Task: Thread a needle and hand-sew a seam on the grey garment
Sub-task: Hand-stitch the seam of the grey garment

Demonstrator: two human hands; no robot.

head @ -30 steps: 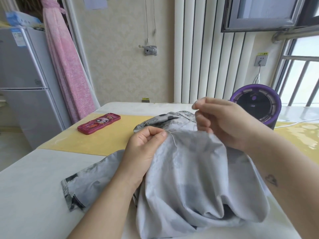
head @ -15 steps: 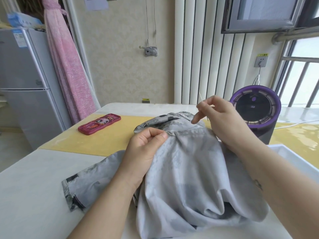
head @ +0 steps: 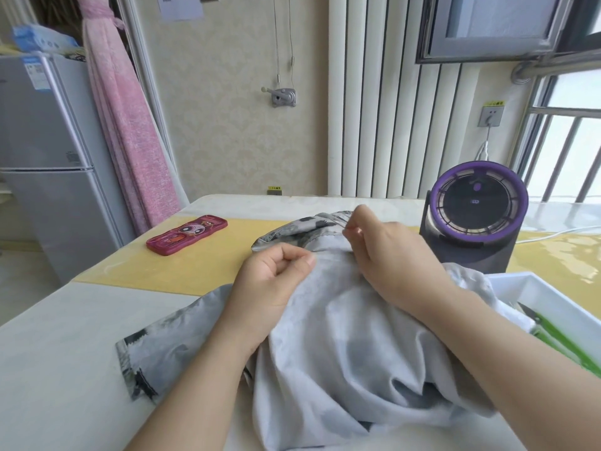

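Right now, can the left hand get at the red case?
Probably yes. Only bare yellow mat lies between the left hand and the red case. But that hand pinches the garment, so it would have to let go first.

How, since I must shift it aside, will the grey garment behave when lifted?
Probably floppy: the grey garment lies in soft, deep folds. Likely light: thin cloth gathers easily where the left hand pinches it. Pushed, it would likely crumple rather than slide whole.

The needle in the right hand's pinch is too small for me to make out. Right of that hand, past the grey garment, the white tray runs off-frame.
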